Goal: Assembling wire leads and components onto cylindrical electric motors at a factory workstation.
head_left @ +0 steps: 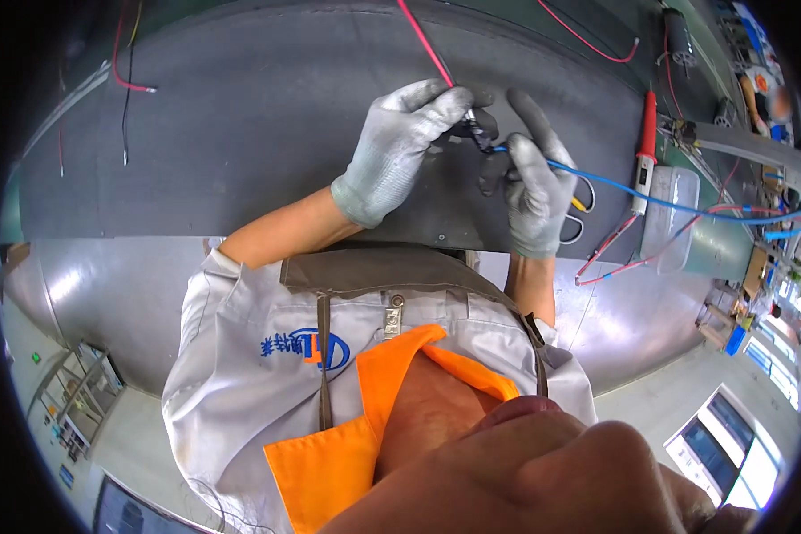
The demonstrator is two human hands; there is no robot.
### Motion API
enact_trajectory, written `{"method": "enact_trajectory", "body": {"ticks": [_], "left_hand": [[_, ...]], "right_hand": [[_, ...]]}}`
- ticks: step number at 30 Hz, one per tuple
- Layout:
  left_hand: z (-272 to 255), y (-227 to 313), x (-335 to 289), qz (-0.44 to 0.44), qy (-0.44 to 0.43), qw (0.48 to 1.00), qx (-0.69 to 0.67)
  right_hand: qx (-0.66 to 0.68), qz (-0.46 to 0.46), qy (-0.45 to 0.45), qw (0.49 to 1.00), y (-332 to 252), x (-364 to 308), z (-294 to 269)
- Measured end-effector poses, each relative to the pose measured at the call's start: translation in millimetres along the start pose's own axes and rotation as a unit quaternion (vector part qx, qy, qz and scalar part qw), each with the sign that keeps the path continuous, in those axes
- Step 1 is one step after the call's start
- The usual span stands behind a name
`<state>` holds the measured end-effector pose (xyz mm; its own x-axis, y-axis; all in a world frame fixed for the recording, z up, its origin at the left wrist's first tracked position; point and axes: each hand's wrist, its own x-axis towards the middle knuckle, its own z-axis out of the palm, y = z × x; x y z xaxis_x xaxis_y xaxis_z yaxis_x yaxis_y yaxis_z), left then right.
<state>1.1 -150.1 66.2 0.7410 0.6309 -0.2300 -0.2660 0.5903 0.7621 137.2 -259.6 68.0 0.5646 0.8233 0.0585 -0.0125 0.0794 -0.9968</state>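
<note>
Both my hands wear grey-white gloves with darker fingertips and are raised over the dark work surface (240, 133). My left hand (399, 147) is closed, its thumb and fingers pinching the end of a red wire (425, 42) that runs up past the far edge of the view. Just beyond its fingertips is a short, black, wrapped-looking section (480, 133); its exact make-up is too small to tell. From there a blue wire (632, 190) leads right, passing between the curled fingers of my right hand (537, 187). The right index finger is raised off the wire.
Scissors (581, 204) lie partly hidden behind my right hand. Farther right are a red-and-grey handheld tool (647, 133) with a cord and a clear plastic box (676, 191). Loose red wire ends (135, 86) hang at far left, another red wire (610, 55) at far right.
</note>
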Motion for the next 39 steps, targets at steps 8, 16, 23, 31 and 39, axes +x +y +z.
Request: {"method": "enact_trajectory", "body": {"ticks": [8, 16, 23, 31, 39], "left_hand": [[-20, -5, 15, -0.021, -0.034, 0.998, -0.047], [-33, 6, 16, 0.076, 0.014, 0.990, -0.115], [-44, 11, 13, 0.056, 0.031, 0.993, -0.096], [-49, 9, 27, 0.066, 0.026, 0.989, -0.127], [-47, 7, 20, 0.034, 0.020, 0.984, -0.172]], "right_hand": [[-0.045, 0.003, -0.086, 0.995, -1, 25, -78], [-0.555, 0.076, 0.198, 0.804, 44, 62, -276], [-0.264, 0.008, -0.042, 0.964, 2, 131, -125], [-0.258, 0.009, -0.278, 0.925, 17, 237, -15], [-0.473, -0.237, -0.147, 0.836, -12, 175, -44]]}}
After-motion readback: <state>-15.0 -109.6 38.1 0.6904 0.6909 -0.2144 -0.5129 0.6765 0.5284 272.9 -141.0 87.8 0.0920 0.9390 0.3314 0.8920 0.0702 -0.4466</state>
